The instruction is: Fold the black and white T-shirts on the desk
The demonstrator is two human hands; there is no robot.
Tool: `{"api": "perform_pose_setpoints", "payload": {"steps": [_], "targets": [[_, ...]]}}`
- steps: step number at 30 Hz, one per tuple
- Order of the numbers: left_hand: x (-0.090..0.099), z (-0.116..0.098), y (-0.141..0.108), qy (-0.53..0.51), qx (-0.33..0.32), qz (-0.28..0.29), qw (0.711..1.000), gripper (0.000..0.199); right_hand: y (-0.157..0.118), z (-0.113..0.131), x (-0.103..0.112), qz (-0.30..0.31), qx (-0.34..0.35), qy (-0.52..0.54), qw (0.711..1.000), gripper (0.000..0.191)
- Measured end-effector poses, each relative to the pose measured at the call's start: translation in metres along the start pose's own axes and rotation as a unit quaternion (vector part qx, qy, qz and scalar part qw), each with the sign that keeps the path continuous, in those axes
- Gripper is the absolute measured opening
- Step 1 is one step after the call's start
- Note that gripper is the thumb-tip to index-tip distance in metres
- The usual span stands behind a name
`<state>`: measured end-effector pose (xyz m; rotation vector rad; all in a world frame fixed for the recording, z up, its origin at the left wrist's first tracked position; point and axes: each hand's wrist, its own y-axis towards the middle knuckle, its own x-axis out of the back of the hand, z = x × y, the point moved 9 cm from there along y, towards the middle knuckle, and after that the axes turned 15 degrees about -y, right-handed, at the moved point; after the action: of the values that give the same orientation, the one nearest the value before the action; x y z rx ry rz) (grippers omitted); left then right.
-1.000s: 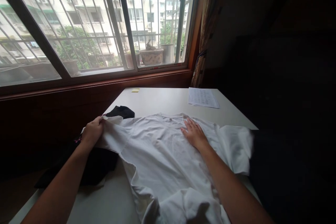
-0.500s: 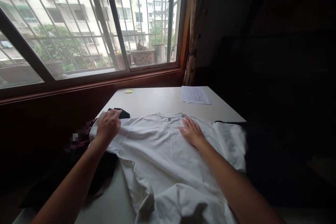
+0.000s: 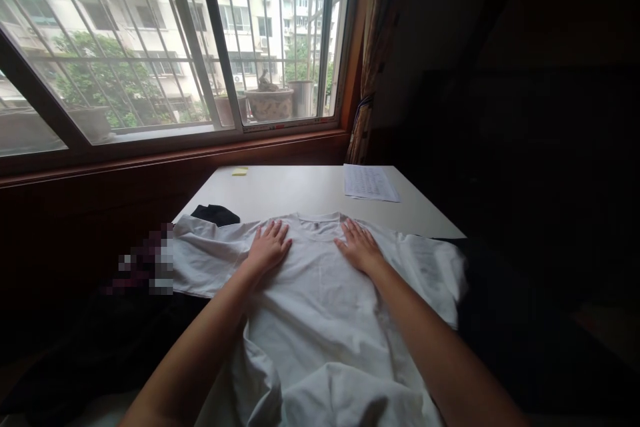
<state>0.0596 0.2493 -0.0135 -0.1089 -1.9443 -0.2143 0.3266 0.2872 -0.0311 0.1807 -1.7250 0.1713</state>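
Note:
A white T-shirt lies spread over the table, collar toward the far side and sleeves out to both sides. Its lower part is bunched and wrinkled toward me. My left hand rests flat on the shirt's left shoulder area, fingers spread. Just right of the collar, my right hand also lies flat on the cloth with its fingers apart. Neither hand grips anything. The left sleeve reaches over dark clothing, and the right sleeve extends to the table's right edge.
The white table stands below a barred window. Printed papers and a yellow sticky note lie at its far end. Black cloth shows behind the left sleeve; dark clothes hang at left. A tied curtain hangs beyond.
My left hand has moved right, from the left sleeve to the shirt's shoulder area, and now lies flat. The left sleeve lies flatter. My right hand stays by the collar.

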Motion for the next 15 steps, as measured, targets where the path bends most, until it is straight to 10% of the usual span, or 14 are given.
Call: {"api": "perform_pose_setpoints", "payload": {"steps": [15], "targets": [[0.015,0.061,0.018,0.004,0.081,0.015,0.997,0.07,0.04,0.011,0.001,0.009,0.034,0.009,0.999,0.077]]}}
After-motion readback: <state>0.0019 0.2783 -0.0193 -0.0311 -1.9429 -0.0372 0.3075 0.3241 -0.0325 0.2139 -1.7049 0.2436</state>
